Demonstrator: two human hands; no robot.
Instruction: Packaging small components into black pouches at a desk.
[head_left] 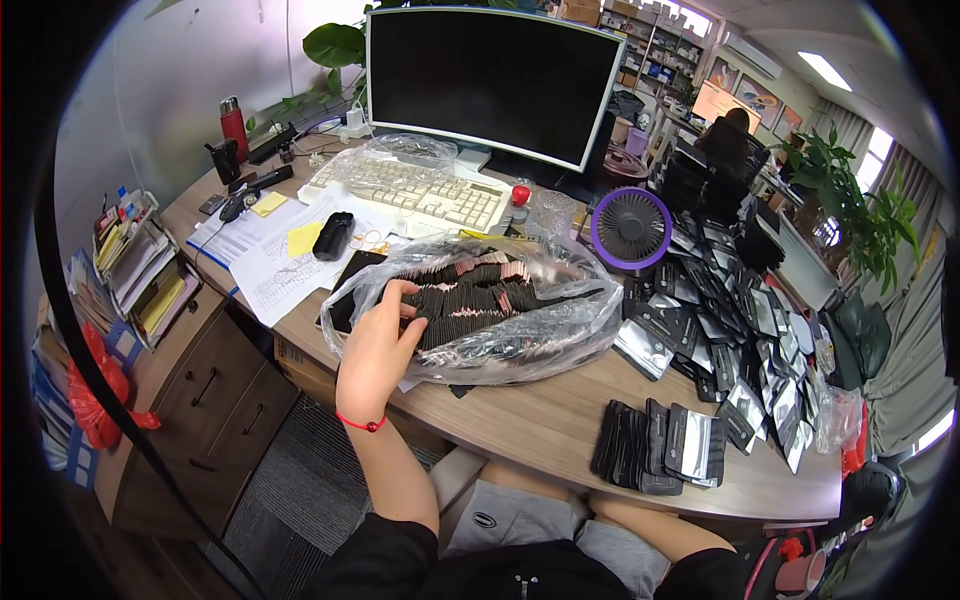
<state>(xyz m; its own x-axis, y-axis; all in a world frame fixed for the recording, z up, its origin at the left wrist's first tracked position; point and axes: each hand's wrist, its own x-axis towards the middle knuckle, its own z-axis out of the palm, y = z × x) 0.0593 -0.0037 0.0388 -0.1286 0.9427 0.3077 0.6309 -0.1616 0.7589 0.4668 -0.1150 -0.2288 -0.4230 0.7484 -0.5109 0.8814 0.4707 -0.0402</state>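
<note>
My left hand (378,335), with a red cord on its wrist, reaches in at the left side of a clear plastic bag (575,335). Its thumb and fingers are apart and bent, with the tips against the near-left end of the tightly packed thin dark pieces (460,302) in the bag. No piece shows lifted between them. These pieces stand on edge in rows, some with pinkish edges. My right forearm (665,527) lies low by the desk's front edge, and its hand is out of sight.
Black-and-silver pouches (740,320) lie heaped on the right. Nearer stands a stack of similar pouches (655,447). Behind the bag are a purple fan (632,228), a keyboard (430,200) and a monitor (490,85). Papers (270,265) and a black case (333,236) lie left.
</note>
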